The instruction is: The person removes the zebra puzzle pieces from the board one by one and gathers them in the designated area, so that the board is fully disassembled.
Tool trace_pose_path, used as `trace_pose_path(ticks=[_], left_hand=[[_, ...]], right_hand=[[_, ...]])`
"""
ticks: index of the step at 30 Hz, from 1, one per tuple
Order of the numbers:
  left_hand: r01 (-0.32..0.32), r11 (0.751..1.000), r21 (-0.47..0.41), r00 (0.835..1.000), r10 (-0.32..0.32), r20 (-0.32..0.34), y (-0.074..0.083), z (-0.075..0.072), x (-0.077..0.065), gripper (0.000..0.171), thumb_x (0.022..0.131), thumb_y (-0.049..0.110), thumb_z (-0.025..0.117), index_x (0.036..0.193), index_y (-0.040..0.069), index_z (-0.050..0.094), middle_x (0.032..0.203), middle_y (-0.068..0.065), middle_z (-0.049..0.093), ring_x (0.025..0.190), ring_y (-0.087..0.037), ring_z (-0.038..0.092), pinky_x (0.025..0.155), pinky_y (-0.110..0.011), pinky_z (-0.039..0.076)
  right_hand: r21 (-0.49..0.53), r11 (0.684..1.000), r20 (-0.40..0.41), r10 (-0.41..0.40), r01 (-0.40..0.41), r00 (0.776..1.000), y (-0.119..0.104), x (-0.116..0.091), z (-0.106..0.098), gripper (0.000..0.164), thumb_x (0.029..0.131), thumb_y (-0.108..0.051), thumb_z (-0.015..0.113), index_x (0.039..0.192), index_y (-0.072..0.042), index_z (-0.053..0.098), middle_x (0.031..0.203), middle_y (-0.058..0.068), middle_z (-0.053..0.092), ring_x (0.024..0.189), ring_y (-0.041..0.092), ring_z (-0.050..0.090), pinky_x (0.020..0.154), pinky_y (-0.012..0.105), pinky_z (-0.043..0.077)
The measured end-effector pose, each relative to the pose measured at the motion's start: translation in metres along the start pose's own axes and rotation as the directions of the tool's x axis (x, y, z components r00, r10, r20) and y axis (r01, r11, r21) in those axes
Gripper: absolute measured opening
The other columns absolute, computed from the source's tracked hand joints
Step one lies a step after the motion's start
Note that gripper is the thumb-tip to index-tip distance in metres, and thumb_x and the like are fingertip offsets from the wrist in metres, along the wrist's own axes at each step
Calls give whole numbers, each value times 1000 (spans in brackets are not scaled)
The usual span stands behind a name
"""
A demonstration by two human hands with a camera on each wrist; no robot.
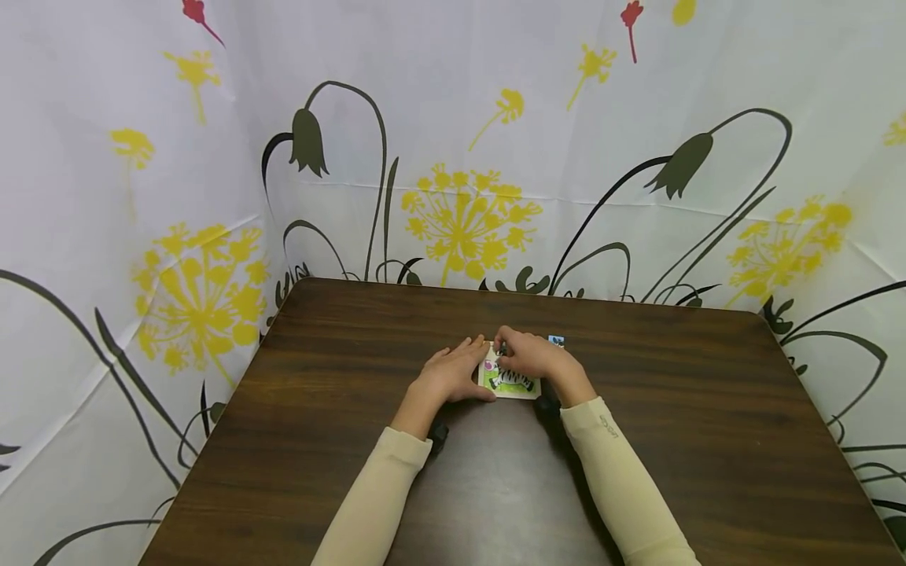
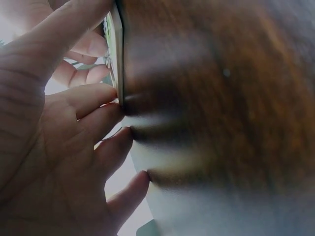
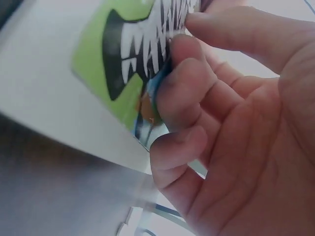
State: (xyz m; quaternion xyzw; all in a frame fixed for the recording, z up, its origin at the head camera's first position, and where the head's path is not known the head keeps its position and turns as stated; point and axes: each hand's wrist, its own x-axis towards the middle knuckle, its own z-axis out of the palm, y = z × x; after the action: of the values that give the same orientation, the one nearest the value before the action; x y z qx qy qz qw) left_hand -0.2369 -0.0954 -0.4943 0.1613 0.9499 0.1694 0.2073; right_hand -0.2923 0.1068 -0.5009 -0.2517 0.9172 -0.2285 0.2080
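A small square zebra picture board (image 1: 513,385), white-edged with a green ground, lies on the table. My left hand (image 1: 453,372) is spread at its left side, fingers extended toward the back and thumb near the front left corner. In the left wrist view, the fingertips reach the board's pale edge (image 2: 119,64). My right hand (image 1: 534,354) is over the board's back part, fingers bent and the thumb (image 3: 211,29) close over the zebra's stripes (image 3: 142,44). I cannot tell whether something is between its thumb and forefinger, as the fingers cover that spot.
A small blue picture piece (image 1: 557,341) lies just behind my right hand. The dark wooden table (image 1: 354,338) has its far edge against a white curtain (image 1: 453,126) printed with flowers. Dark wrist devices (image 1: 438,437) show beneath both wrists.
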Motion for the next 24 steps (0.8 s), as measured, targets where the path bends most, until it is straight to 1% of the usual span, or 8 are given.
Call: trace_pose_path(ticks=[3, 9, 11, 14, 16, 19, 22, 24], left_hand=[[0, 1000, -5, 1000, 0, 4, 1, -1, -1, 103, 95, 55, 80, 174, 21, 23, 182, 2, 15, 170, -20, 14, 137, -54, 16], [4, 1000, 4, 1000, -5, 15, 3, -2, -1, 103, 95, 56, 78, 174, 22, 22, 183, 3, 13, 170, -19, 12, 137, -53, 15], [2, 1000, 3, 1000, -2, 14, 3, -2, 0, 103, 95, 56, 79, 174, 22, 22, 183, 2, 14, 170, -19, 12, 137, -53, 15], [-5, 1000, 6, 1000, 5, 15, 4, -2, 0, 103, 95, 57, 78, 174, 21, 22, 183, 2, 14, 170, -20, 13, 137, -54, 15], [-8, 1000, 10, 1000, 8, 17, 3, -3, 0, 103, 95, 57, 78, 174, 21, 22, 183, 2, 14, 170, -20, 13, 137, -54, 16], [-7, 1000, 10, 1000, 7, 20, 3, -3, 0, 103, 96, 58, 78, 174, 22, 22, 183, 2, 14, 170, -20, 13, 136, -54, 16], [-5, 1000, 1, 1000, 5, 18, 2, -4, -2, 102, 96, 57, 78, 174, 22, 22, 183, 2, 14, 170, -20, 13, 136, -54, 16], [-6, 1000, -5, 1000, 6, 15, 2, -4, -3, 102, 96, 56, 78, 174, 22, 22, 183, 2, 14, 170, -21, 13, 136, -54, 16]], right_hand=[[5, 1000, -4, -9, 9, 1000, 1, 2, -1, 20, 107, -21, 66, 122, -13, 58, 87, 3, 60, 71, 17, 55, 65, 30, 43], [42, 999, -41, 10, -8, 999, 3, 4, 0, 17, 104, -20, 69, 116, -12, 60, 83, 2, 60, 69, 16, 55, 64, 29, 43], [52, 999, -54, 15, -12, 998, 5, 5, 1, 20, 102, -20, 70, 117, -12, 60, 82, 2, 60, 68, 16, 55, 63, 29, 43], [75, 997, -66, 32, -27, 997, 6, 5, 1, 28, 100, -22, 71, 123, -11, 58, 84, 4, 61, 67, 17, 55, 62, 30, 44], [111, 993, -67, 52, -44, 996, 8, 4, 1, 32, 100, -23, 71, 126, -9, 57, 85, 5, 63, 67, 17, 57, 61, 30, 46], [196, 979, -55, 59, -48, 997, 11, 3, 0, 31, 102, -22, 71, 125, -5, 58, 84, 6, 64, 64, 17, 60, 59, 30, 50], [277, 961, -45, 14, -1, 999, 17, 3, -1, 27, 104, -20, 70, 122, -2, 62, 76, 5, 63, 59, 15, 62, 57, 29, 52], [303, 952, -47, -23, 36, 999, 20, 1, -2, 26, 105, -19, 69, 122, 0, 65, 71, 3, 62, 56, 14, 61, 57, 29, 51]])
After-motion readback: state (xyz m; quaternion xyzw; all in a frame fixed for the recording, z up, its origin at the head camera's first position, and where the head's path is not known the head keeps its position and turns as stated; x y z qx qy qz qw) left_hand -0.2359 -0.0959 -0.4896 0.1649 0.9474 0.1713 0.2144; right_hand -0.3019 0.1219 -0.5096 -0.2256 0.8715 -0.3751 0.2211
